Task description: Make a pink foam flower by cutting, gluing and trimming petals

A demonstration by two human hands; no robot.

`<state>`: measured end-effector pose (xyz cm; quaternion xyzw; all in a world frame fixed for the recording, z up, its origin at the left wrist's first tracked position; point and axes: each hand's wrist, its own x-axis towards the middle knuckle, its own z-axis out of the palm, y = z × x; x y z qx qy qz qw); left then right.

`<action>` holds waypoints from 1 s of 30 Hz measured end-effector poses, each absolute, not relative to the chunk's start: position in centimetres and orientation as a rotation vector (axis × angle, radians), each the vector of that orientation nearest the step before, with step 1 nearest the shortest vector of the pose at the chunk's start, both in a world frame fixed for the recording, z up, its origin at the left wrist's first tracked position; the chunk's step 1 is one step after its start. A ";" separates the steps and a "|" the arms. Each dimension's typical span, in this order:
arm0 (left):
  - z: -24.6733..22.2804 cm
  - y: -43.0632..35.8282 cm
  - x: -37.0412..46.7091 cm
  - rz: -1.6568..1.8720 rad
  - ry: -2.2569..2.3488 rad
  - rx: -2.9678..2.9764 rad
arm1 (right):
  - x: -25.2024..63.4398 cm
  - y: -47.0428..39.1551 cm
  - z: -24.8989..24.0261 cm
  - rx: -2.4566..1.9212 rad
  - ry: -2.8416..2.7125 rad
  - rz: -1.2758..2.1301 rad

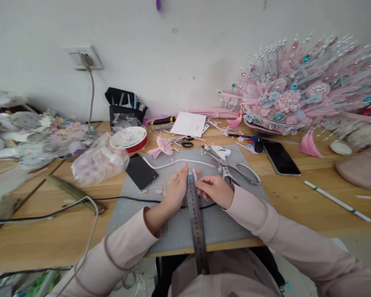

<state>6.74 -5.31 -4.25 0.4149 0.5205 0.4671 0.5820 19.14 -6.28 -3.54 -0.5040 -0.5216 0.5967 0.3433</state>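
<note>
My left hand (pixel 177 187) is closed around the upper end of a metal ruler (pixel 196 227), which points down toward my lap. In my right hand (pixel 214 189), the thumb and fingers pinch a short pink fuzzy strip (pixel 194 175), a piece of pipe cleaner by its look, lying along the ruler's top end. Both hands are over a grey cutting mat (pixel 163 235). Just beyond them a white fuzzy stem (pixel 185 161) curves across the mat. Large scissors (pixel 231 167) lie partly spread to the right of my hands. Small pink bits (pixel 159 191) rest left of my left hand.
A phone (pixel 141 171) lies on the mat's left, another phone (pixel 281 158) at right. A black cable (pixel 126 198) crosses the mat. Behind are a red-rimmed tape roll (pixel 138 147), a pink fuzzy flower (pixel 163 147) and a white card (pixel 188 123). A beaded pink headdress (pixel 284 99) stands back right.
</note>
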 end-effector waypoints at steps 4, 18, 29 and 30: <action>-4.4 -5.4 6.6 1.083 1.233 1.049 | 19.1 -6.2 -3.5 -1.302 -1.317 1.573; -4.6 -5.2 6.6 1.105 1.241 1.066 | 19.1 -6.2 -3.5 -1.291 -1.312 1.601; -3.7 -5.4 7.0 1.102 1.234 1.079 | 19.0 -6.2 -3.8 -1.287 -1.318 1.600; -3.5 -5.5 7.1 1.109 1.236 1.077 | 19.0 -6.2 -3.8 -1.286 -1.319 1.599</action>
